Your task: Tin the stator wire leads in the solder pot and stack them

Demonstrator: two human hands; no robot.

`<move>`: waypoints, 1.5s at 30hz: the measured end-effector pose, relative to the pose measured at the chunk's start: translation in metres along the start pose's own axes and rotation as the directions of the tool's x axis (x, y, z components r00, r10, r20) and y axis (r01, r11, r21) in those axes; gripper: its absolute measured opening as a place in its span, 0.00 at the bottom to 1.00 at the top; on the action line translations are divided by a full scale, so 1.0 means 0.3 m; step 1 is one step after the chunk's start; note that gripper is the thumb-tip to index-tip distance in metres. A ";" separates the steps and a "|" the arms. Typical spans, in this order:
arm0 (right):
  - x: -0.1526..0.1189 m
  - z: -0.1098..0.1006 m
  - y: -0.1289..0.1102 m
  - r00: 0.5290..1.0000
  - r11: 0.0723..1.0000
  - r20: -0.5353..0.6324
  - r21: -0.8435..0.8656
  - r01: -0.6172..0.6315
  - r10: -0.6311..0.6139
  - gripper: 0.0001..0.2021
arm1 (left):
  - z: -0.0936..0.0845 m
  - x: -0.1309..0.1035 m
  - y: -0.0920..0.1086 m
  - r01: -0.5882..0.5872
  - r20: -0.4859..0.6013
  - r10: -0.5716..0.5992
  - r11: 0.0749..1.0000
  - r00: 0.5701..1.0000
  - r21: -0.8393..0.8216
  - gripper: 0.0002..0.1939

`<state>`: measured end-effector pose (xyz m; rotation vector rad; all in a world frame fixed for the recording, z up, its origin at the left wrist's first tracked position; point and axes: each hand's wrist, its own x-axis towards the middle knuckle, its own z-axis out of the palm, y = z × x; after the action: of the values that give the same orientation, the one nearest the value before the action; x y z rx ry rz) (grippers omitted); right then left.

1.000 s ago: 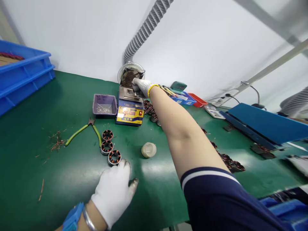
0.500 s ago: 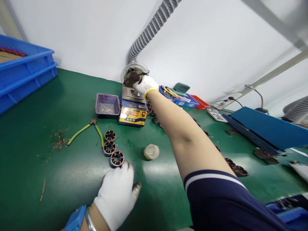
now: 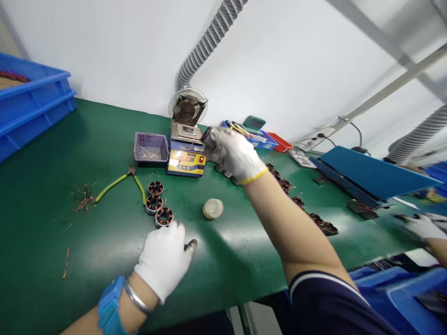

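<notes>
My left hand (image 3: 164, 260), in a white glove with dark-stained fingertips, lies on the bench with its thumb spread. Its fingertips reach the nearest of three copper-wound motor stators (image 3: 164, 217) standing in a row. My right hand (image 3: 232, 151), gloved too and smeared by motion, is raised just right of the solder pot (image 3: 186, 160). Its fingers are closed on a dark motor stator (image 3: 206, 137), mostly hidden and blurred. Between my hands stands a small whitish cup (image 3: 213, 209). Green-handled cutters (image 3: 131, 171) lie open beyond the stators.
Left of the solder pot sits a purple tray (image 3: 151, 138) with wire bits. Copper scraps (image 3: 84, 199) lie farther left. A fan (image 3: 188, 110) with a hose (image 3: 209, 42) stands behind the pot. More stators (image 3: 323, 223) line the right. Another person's gloved hand (image 3: 424, 226) is at far right.
My right hand has drawn back from over the solder pot, toward the right and nearer to me. My left hand stays beside the stators. The view has shifted, bringing another person's hand into sight.
</notes>
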<state>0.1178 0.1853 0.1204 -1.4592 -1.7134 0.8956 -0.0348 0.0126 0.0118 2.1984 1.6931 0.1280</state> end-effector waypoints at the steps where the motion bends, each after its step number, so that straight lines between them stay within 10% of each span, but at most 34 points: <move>1: -0.088 0.019 0.039 0.999 0.982 0.045 0.185 -0.022 0.014 0.23 | -0.007 -0.002 -0.003 0.012 -0.019 -0.011 0.999 1.000 0.038 0.17; 6: -0.438 0.182 0.219 0.988 0.975 0.155 0.219 -0.039 0.004 0.34 | 0.001 -0.027 0.011 -0.150 0.081 0.144 0.986 0.986 0.078 0.21; 11: -0.492 0.281 0.267 0.974 0.992 0.225 -0.123 0.004 0.024 0.28 | 0.069 -0.067 0.064 -0.419 0.271 0.407 0.908 0.872 -0.016 0.19; 14: -0.481 0.209 0.265 0.956 0.993 0.285 -0.072 0.091 -0.067 0.36 | 0.083 -0.068 0.076 -0.371 0.231 0.377 0.926 0.897 -0.067 0.16; 17: -0.462 0.048 0.310 0.984 0.980 0.053 -0.099 0.172 -0.168 0.38 | 0.077 -0.049 0.069 -0.199 0.147 0.202 0.979 0.968 -0.040 0.24; 21: -0.389 -0.186 0.468 0.892 0.741 -0.448 -0.618 -0.264 -0.056 0.31 | 0.057 -0.025 0.051 -0.019 0.082 0.014 0.998 0.997 0.061 0.29; 24: -0.336 -0.281 0.588 0.892 0.544 -0.452 -0.743 -0.390 0.023 0.33 | 0.043 -0.020 0.043 0.023 0.070 -0.030 0.994 0.997 0.107 0.29; 32: -0.350 -0.303 0.609 0.910 0.608 -0.410 -0.736 -0.297 -0.052 0.25 | 0.057 -0.026 0.034 -0.030 -0.005 0.029 0.973 1.000 -0.228 0.24; 35: -0.470 -0.220 0.522 0.920 0.707 -0.369 -0.685 -0.175 -0.130 0.27 | 0.061 -0.038 0.041 -0.012 0.009 0.023 0.756 1.000 -0.654 0.25; 38: -0.613 -0.072 0.406 0.933 0.847 -0.196 -0.505 0.167 -0.301 0.24 | 0.067 -0.047 0.050 0.209 0.240 0.047 0.352 0.970 -0.912 0.36; 42: -0.712 0.095 0.284 0.778 0.740 0.032 -0.287 0.609 -0.628 0.19 | 0.077 -0.043 0.050 0.384 0.376 0.117 -0.059 0.919 -0.921 0.36; 45: -0.733 0.144 0.264 0.654 0.570 0.040 -0.452 0.686 -0.755 0.18 | 0.068 -0.041 0.049 0.328 0.341 -0.067 -0.155 0.938 -0.932 0.30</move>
<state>0.1461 -0.0252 0.0139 -0.8477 -2.2030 -0.0715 -0.0188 -0.0068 -0.0005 0.6076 0.9941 0.8275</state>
